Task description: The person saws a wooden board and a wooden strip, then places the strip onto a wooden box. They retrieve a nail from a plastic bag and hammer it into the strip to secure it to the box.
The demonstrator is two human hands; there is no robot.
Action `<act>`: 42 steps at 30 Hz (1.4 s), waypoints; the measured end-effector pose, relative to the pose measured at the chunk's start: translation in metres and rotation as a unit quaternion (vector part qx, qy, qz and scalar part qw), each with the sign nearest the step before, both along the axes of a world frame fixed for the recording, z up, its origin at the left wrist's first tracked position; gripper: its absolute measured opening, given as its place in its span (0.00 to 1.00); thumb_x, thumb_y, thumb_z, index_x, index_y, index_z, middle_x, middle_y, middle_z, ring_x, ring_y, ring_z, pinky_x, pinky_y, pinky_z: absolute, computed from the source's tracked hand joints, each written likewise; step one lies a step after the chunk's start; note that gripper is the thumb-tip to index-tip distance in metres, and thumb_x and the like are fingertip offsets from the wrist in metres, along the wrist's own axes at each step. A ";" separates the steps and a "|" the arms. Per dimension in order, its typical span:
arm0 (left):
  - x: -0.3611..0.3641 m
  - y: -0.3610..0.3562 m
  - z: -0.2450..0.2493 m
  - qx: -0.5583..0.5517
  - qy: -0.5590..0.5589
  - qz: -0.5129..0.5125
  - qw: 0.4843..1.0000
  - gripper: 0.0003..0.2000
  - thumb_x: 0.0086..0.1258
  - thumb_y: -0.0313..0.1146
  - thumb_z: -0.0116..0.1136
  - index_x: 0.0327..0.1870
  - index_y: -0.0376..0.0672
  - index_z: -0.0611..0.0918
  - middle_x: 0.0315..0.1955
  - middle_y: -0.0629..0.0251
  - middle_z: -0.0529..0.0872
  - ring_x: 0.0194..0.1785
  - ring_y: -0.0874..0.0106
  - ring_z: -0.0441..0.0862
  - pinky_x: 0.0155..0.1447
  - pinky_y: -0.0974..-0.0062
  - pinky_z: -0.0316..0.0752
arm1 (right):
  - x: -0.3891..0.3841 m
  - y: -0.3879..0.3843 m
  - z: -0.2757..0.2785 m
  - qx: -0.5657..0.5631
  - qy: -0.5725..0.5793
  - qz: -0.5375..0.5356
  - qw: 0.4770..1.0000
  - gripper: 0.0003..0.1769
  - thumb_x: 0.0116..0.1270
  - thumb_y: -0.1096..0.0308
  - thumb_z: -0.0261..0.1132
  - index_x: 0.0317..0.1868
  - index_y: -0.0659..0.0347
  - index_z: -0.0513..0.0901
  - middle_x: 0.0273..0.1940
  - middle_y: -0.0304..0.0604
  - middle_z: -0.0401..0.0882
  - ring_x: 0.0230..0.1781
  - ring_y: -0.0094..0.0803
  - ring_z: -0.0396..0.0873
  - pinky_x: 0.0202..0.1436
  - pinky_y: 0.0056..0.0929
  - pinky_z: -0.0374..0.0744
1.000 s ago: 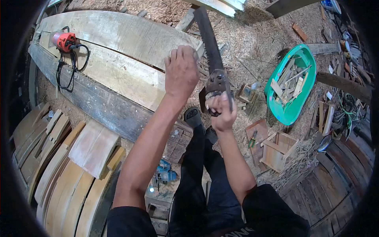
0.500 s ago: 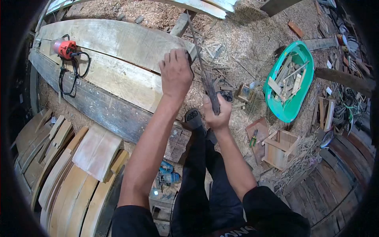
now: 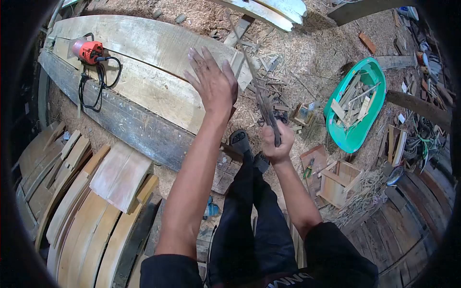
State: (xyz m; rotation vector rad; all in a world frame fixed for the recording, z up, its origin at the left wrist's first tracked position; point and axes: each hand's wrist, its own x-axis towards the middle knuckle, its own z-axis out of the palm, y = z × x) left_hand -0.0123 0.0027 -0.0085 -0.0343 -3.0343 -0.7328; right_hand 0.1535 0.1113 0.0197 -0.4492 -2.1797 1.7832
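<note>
With right hand [image 3: 277, 144] fingers closed on the saw [image 3: 263, 103] beside the plank's [image 3: 144, 45] right end and left hand [image 3: 213, 81] open above it, we judge the cut not yet started, all sawing left.

Soft, even daylight fills the scene, brightest on the pale planks [image 3: 158, 53] and the sawdust floor [image 3: 307, 53] near the top; shadows are weak and short. The fisheye lens bends straight lines hard towards the rim, and a black vignette cuts off every corner. The spread left hand [image 3: 211, 84] is smeared by motion — so is the thin saw [image 3: 264, 105] gripped in the right hand [image 3: 277, 141]. The dark boards [image 3: 413, 225] at lower right sit dim.
</note>
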 end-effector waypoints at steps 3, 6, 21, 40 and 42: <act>0.000 0.000 -0.001 -0.013 0.016 -0.004 1.000 0.33 0.77 0.47 0.42 0.77 0.36 0.55 0.78 0.41 0.48 0.82 0.48 0.40 0.78 0.41 0.30 | 0.016 0.001 -0.006 -0.011 -0.022 -0.008 1.000 0.16 0.68 0.61 0.64 0.30 0.67 0.79 0.21 0.45 0.72 0.19 0.40 0.72 0.26 0.33 0.70; -0.001 -0.002 0.002 0.016 0.001 0.002 1.000 0.32 0.78 0.46 0.42 0.78 0.37 0.55 0.78 0.43 0.49 0.82 0.49 0.41 0.79 0.41 0.31 | 0.031 0.008 -0.011 0.044 -0.055 0.035 0.997 0.18 0.69 0.59 0.63 0.27 0.66 0.77 0.21 0.46 0.70 0.20 0.42 0.72 0.27 0.35 0.70; -0.002 0.004 0.003 -0.058 0.002 0.002 0.998 0.30 0.79 0.41 0.37 0.78 0.37 0.54 0.78 0.42 0.48 0.81 0.48 0.41 0.78 0.39 0.33 | 0.040 -0.008 -0.012 -0.007 -0.051 -0.021 0.998 0.15 0.68 0.64 0.63 0.25 0.64 0.77 0.18 0.42 0.68 0.18 0.33 0.71 0.25 0.34 0.70; -0.005 0.000 0.000 -0.056 0.019 -0.005 0.998 0.30 0.79 0.42 0.37 0.77 0.35 0.54 0.78 0.41 0.48 0.81 0.46 0.42 0.78 0.38 0.32 | 0.047 -0.004 -0.012 -0.032 -0.031 0.012 0.999 0.12 0.69 0.67 0.62 0.29 0.65 0.80 0.22 0.47 0.74 0.20 0.38 0.75 0.27 0.33 0.73; 0.003 0.006 0.000 -0.047 0.011 -0.017 0.999 0.31 0.79 0.42 0.37 0.77 0.35 0.54 0.78 0.41 0.48 0.81 0.46 0.42 0.78 0.38 0.32 | 0.043 -0.001 -0.023 -0.020 -0.014 0.006 1.000 0.13 0.69 0.67 0.61 0.28 0.66 0.79 0.21 0.47 0.74 0.19 0.37 0.74 0.26 0.33 0.72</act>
